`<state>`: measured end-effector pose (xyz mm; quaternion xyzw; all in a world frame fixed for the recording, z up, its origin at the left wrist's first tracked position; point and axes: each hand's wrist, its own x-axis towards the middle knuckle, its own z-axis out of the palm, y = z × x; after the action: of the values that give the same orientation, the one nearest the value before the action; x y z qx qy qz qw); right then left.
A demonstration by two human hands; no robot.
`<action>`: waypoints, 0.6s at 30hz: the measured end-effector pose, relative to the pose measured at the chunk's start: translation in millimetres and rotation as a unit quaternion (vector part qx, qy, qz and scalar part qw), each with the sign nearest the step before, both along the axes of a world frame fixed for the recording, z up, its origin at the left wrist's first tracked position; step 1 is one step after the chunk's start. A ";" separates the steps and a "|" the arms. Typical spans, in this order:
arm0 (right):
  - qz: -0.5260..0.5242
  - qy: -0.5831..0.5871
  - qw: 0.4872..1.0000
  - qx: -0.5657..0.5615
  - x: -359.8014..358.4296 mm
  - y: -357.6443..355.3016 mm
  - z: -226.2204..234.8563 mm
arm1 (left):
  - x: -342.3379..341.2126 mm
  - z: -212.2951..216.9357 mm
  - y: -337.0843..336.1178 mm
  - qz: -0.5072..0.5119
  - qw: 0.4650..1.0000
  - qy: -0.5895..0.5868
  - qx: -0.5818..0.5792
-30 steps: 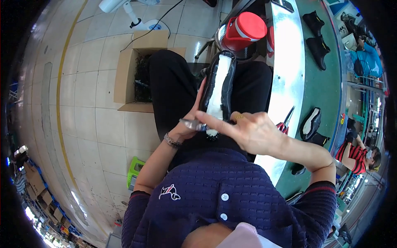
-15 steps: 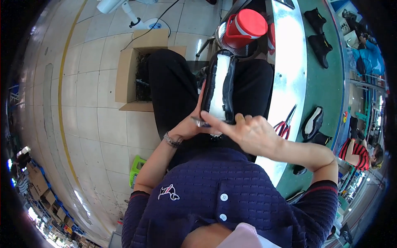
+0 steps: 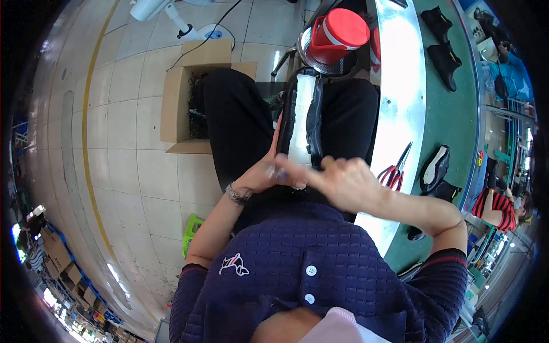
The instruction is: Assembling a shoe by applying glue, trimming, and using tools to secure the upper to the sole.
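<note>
Over my lap point(image 3: 346, 123): shoe point(image 3: 301, 123), lengthwise, white underside up. Left hand point(image 3: 262, 172) grips it at the near end, from the left. Right hand point(image 3: 351, 184) reaches across that end from the right; motion blur, can't tell its grip. Red-handled tools point(image 3: 391, 178) on table point(image 3: 403, 74), right. Box point(image 3: 171, 111) left, red jug point(image 3: 346, 28) far side.

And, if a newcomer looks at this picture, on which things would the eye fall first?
Probably first the bright red jug at the top, right of centre. Next, the black shoe with its white underside up, between the knees, held by the fingers of the left hand, while the right hand blurs over its near end. Then the shiny metal bench along the right.
</note>
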<state>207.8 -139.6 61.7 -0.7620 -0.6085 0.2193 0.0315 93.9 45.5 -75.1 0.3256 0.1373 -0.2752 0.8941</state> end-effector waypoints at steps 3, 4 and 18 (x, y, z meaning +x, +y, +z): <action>0.005 -0.031 0.999 -0.015 18.0 12.9 17.2 | 9.8 10.8 -6.6 0.031 0.980 -0.120 0.158; -0.005 -0.014 1.000 0.000 21.5 17.0 25.5 | 11.8 21.5 -1.1 -0.031 0.993 -0.016 0.117; -0.107 -0.035 0.992 0.058 90.1 37.0 7.4 | 70.5 42.9 7.9 0.055 0.995 0.068 0.043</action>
<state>298.0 -102.6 69.1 -0.8268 -0.5359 0.1523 0.0777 164.4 53.4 -32.2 0.3360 0.2267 -0.2410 0.8819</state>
